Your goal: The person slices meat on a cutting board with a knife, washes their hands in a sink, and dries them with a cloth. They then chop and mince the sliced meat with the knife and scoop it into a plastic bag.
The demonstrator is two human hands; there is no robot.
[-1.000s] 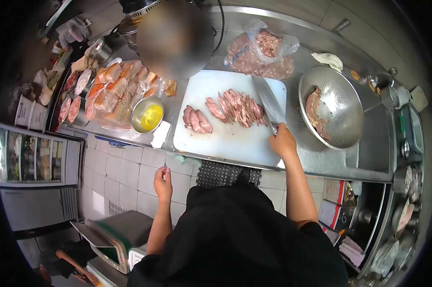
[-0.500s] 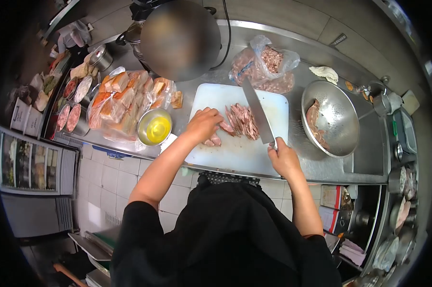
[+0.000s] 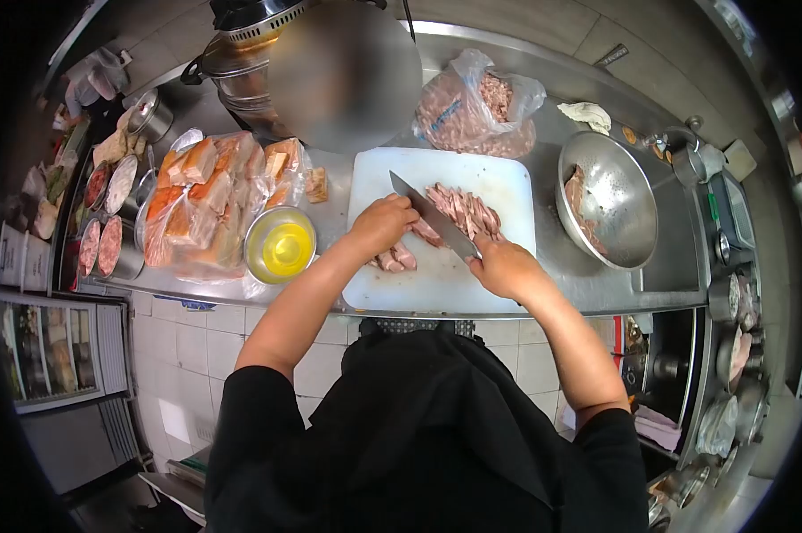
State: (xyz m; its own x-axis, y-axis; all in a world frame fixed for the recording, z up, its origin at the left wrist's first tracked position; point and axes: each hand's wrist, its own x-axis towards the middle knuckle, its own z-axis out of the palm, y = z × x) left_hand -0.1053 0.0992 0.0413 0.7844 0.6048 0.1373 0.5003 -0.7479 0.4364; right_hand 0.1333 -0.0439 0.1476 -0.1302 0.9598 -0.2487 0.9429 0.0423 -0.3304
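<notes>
On the white cutting board (image 3: 445, 289), the slicing looks well along: a heap of thin meat strips (image 3: 465, 209) lies toward the board's upper right, while thicker meat slices (image 3: 396, 258) at its lower left seem yet to be cut. The right hand (image 3: 509, 269) has its fingers wrapped around the handle of the knife (image 3: 438, 218), whose broad, flat steel blade slants over the board's middle. The left hand (image 3: 385, 224) rests at the board's left part beside the blade, its fingers bent close together; whether they pinch meat I cannot tell. The strips look soft, moist and pinkish with brown edges; the slices are rounded and smooth. Right of the board, a perforated, shiny metal colander (image 3: 627, 200) on the steel tabletop (image 3: 587, 289) holds a larger brownish meat piece (image 3: 578, 200), apparently uncut. Behind the board sits a crinkled clear bag of chopped meat (image 3: 472, 115).
</notes>
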